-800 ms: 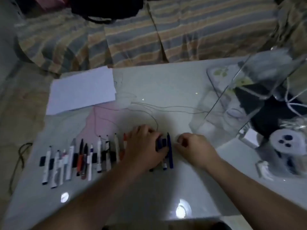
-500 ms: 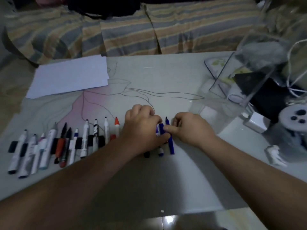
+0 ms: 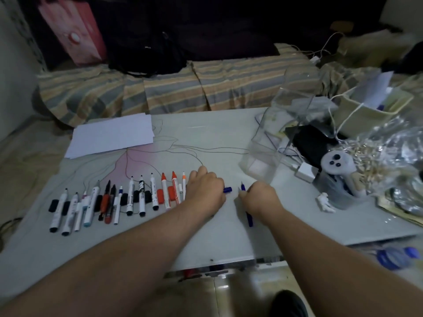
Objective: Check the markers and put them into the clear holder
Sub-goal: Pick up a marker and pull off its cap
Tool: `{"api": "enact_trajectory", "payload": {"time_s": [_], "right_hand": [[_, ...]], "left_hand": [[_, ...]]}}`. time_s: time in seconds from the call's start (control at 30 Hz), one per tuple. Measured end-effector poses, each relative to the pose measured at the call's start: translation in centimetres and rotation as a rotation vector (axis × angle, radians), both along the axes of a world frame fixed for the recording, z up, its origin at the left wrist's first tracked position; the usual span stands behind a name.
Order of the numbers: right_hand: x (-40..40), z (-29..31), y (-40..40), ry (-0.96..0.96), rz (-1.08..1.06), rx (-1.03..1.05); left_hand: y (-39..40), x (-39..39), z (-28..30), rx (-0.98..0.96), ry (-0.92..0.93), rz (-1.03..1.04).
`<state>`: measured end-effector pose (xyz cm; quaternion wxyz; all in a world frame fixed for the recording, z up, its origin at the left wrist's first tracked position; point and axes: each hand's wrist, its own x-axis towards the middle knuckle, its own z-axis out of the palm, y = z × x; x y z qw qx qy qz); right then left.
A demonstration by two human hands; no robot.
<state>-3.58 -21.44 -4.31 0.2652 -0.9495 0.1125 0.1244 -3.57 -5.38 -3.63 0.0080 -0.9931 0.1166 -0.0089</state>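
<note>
Checking step in hand. Right hand (image 3: 259,200) grip pinches a slim blue marker pen (image 3: 249,219), uncapped tip up, body over the pale table (image 3: 206,138). Left hand (image 3: 204,193) grip curls round the blue cap (image 3: 227,189), apart from the pen. Row of uncapped markers (image 3: 119,202) lies left. Clear plastic holder (image 3: 272,154) stands near, right, seemingly empty. Next, likely: test the tip, recap, drop it in.

Head view: worn above the pale glossy table (image 3: 206,138) — faces forward and down, near its front edge.
</note>
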Motion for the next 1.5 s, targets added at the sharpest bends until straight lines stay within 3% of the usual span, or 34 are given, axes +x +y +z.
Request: {"api": "enact_trajectory", "payload": {"time_s": [0.13, 0.27, 0.4, 0.57, 0.63, 0.87, 1.23, 1.5], "right_hand": [[-1.5, 2.7, -2.2, 0.041, -0.129, 0.319], [-1.7, 7.1, -1.9, -0.115, -0.051, 0.489], [-3.0, 11.0, -0.4, -0.382, 0.153, 0.290], [-3.4, 12.7, 1.7, -0.578, 0.295, 0.139], [-3.0, 12.6, 2.0, -0.639, 0.360, 0.061], [-2.7, 12.2, 3.3, -0.716, 0.411, 0.117], [-2.5, 12.0, 3.7, -0.698, 0.419, 0.090], [-3.0, 12.0, 5.0, -0.696, 0.527, 0.080]], "left_hand": [[-0.1, -1.2, 2.3, -0.104, -0.049, 0.030], [2.8, -2.5, 6.8, -0.554, 0.009, 0.050], [6.1, -5.0, 9.4, -0.848, 0.040, 0.099], [8.5, -5.2, 10.3, -0.972, 0.005, 0.226], [9.3, -5.3, 10.4, -0.992, -0.021, 0.251], [9.5, -5.1, 11.2, -0.947, -0.110, 0.240], [9.6, -5.1, 11.2, -0.888, -0.112, 0.198], [8.6, -5.3, 11.2, -0.845, -0.127, 0.017]]}}
